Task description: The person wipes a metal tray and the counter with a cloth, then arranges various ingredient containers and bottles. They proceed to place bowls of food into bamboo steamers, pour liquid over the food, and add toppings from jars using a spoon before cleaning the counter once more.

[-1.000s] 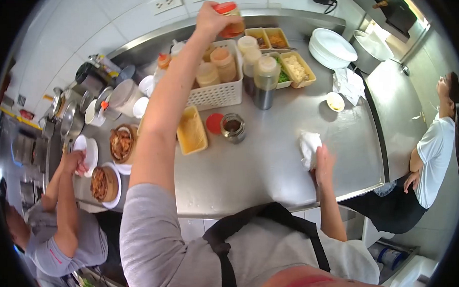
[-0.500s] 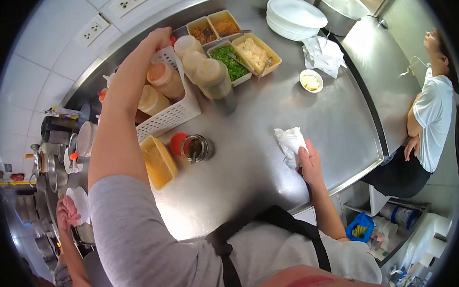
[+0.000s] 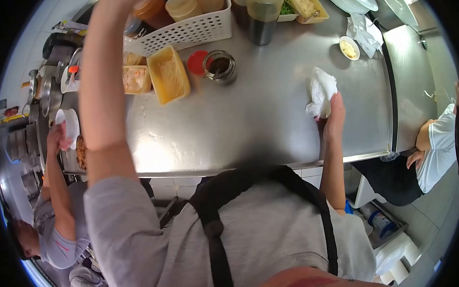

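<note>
Our R hand (image 3: 334,112) has its grip closed on a soft crumpled white wad (image 3: 321,89) (cloth or paper, can't tell) at the R part of the smooth, shiny steel table (image 3: 259,122). L hand's cut off up top, so no idea re that grip; just a blurry L forearm (image 3: 105,87). Round glass jar (image 3: 229,77) w/ murky dark contents sits by a flat red lid (image 3: 197,62); perforated plastic basket's (image 3: 185,38) cropped too.
</note>
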{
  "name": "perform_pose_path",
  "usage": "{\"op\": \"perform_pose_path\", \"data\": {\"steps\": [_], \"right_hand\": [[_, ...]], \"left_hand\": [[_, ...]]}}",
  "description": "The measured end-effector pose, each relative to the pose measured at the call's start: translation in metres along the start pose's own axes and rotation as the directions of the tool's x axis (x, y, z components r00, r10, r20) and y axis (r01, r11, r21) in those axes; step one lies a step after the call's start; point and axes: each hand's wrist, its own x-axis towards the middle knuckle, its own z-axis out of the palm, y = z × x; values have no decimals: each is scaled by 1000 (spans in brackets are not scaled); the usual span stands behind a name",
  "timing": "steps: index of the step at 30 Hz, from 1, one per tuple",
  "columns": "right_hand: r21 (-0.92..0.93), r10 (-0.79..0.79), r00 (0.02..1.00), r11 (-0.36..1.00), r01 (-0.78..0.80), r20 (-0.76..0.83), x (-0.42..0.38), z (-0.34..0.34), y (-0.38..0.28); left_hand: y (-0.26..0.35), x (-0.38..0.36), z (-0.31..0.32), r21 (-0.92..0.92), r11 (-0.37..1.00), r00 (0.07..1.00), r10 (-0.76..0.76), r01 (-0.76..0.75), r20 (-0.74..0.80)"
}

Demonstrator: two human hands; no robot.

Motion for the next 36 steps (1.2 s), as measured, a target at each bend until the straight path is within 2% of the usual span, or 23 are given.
{"op": "perform_pose_path", "data": {"steps": [2,4,5,6,7,8,9,10,12,15,16,17,18,20,22,24,26,29,30,32,33,34,36], "right_hand": [[60,42,999,997,-40,-33,-2,19,-11],[-68,42,985,996,-54,-167,-6,42,-19],[-2,-36,999,999,36,11,0,35,-6],[2,-45,999,999,45,22,3,39,1],[-286,-312,950,910,300,4,8,46,4],[-542,-550,833,682,491,63,9,53,4],[-619,-616,780,572,539,110,7,61,-1],[-608,-623,772,567,555,124,6,66,-3],[-936,-406,867,72,344,288,4,71,-4],[-941,-384,862,-68,331,331,4,80,-6],[-910,-450,802,-70,408,394,10,82,-4],[-877,-508,738,-74,475,443,17,85,0],[-843,-499,713,-70,534,493,24,93,4],[-717,-453,737,259,647,501,36,110,10],[-693,-435,707,226,685,557,41,127,11],[-689,-382,774,363,628,505,47,132,21],[-653,-399,761,396,646,512,53,131,31],[-677,-390,765,365,639,512,57,119,36],[-734,-267,837,402,547,478,47,122,22],[-679,-302,826,470,563,476,55,110,31],[-688,-351,792,395,609,500,58,106,32],[-664,-319,816,475,577,481,57,105,30],[-673,-327,847,514,532,420,54,105,30]], "left_hand": [[-50,-39,51,192,981,996,-20,2,90],[-67,-86,107,53,988,990,143,-144,7],[-70,-96,126,75,987,990,141,-140,-5],[-70,-100,140,101,986,991,135,-133,-22],[-66,-100,149,73,996,998,61,-59,-16],[-63,-101,158,42,999,1000,-20,20,-6],[-68,-98,171,-43,999,999,-23,21,-44],[-75,-93,182,-127,992,996,-23,12,-81],[-74,-85,193,-121,991,980,36,-61,-197],[-79,-78,181,202,975,996,-91,90,-4],[-80,-73,177,259,956,977,-176,140,119],[-88,-72,182,282,954,990,-124,99,72],[-78,-66,176,355,919,938,-262,171,226],[-72,-65,175,444,886,935,-262,135,237],[-76,-61,178,440,888,922,-276,137,271],[-81,-57,186,427,897,911,-266,113,317],[-85,-55,199,377,905,939,-284,196,195],[-82,-67,187,425,902,987,-126,71,103],[-75,-75,169,349,935,993,-96,68,64],[-84,-77,162,234,972,991,56,-27,-118],[-79,-80,148,67,997,966,51,-35,-252],[-81,-81,150,20,991,838,124,-134,-532],[-76,-79,148,-392,909,795,-132,-141,-592]]}}
